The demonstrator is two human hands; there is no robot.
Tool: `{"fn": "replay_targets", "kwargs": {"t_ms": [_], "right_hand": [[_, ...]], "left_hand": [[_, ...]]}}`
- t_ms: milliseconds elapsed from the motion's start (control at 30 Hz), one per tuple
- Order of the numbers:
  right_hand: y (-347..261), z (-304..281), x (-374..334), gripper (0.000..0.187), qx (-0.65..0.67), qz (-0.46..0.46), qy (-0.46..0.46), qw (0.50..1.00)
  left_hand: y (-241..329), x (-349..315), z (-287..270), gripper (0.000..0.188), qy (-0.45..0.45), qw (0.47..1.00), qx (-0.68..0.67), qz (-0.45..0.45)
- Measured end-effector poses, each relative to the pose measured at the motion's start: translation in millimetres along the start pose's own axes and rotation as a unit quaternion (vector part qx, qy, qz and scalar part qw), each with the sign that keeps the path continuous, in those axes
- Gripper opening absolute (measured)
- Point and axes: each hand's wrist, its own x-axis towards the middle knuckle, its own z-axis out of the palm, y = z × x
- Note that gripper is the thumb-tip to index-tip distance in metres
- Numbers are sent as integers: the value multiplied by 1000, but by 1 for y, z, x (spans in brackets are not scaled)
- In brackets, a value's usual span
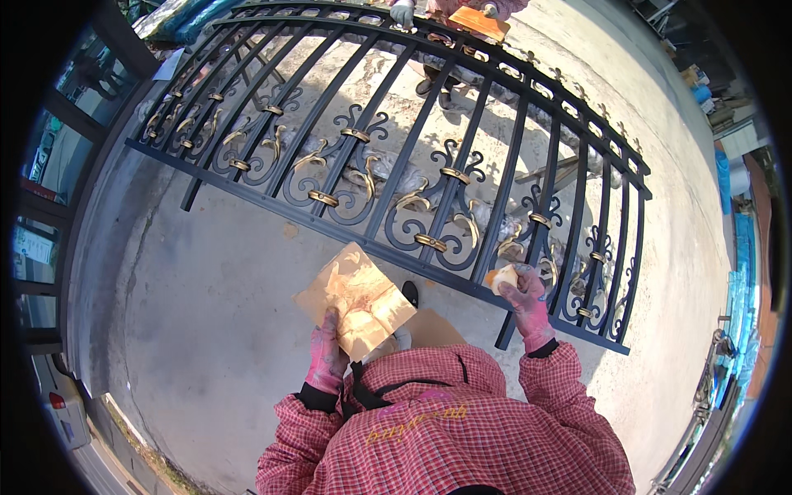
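In a stained pink glove, my left hand grips the lower left edge of a square piece of cardboard, smeared with gold paint. My right hand, gloved the same way, pinches a small whitish pad with an orange-gold patch; whether it is sponge or cloth I cannot tell. That pad is close to the lower rail of a black metal fence panel. Gold colours the collars and leaf shapes among the panel's scrolls.
Across the panel stands another person, whose gloved hand is at the top rail, near an orange board. Grey supports show beneath the panel. Glass windows line the left; blue-wrapped materials lie along the right.
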Motion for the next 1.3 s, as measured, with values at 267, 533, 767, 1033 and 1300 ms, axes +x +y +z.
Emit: {"fn": "replay_targets", "kwargs": {"t_ms": [267, 533, 767, 1033, 1300], "right_hand": [[22, -17, -22, 35, 50, 59, -1, 997], [-7, -34, 13, 36, 107, 49, 24, 993], [-39, -31, 26, 41, -217, -131, 9, 967], [-53, -26, 36, 41, -526, -145, 75, 835], [-35, -35, 46, 34, -503, -153, 224, 820]], "left_hand": [[-12, 1, 49, 67, -61, 997, 44, -19], [-29, 21, 112, 56, -54, 990, 126, -34], [-58, 49, 159, 40, -54, 988, 135, -46], [-70, 84, 180, 37, -99, 964, 233, -80], [-27, 130, 174, 30, -138, 958, 243, -63]]}}
